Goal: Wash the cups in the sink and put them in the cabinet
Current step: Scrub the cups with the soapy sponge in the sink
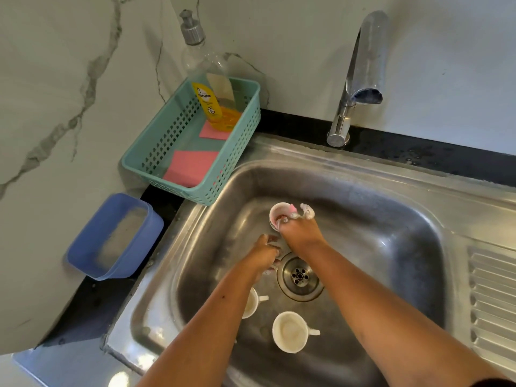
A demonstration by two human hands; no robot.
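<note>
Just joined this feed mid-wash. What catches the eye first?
Two hands in the sink: the right hand works a soapy pink sponge into a cup at the far side, the left hand close beside. Two more cups wait at the near side, one half under the left arm. A teal basket holding yellow soap sits back left.

Two forearms, bare from wrist to elbow. Left grip (pixel 264 255) and right grip (pixel 303 232) wet. White foam on the right fingertips (pixel 307 212). Small dark speck (pixel 223 296) on the left forearm. Dark sleeve edge (pixel 495 383) at lower right corner.
</note>
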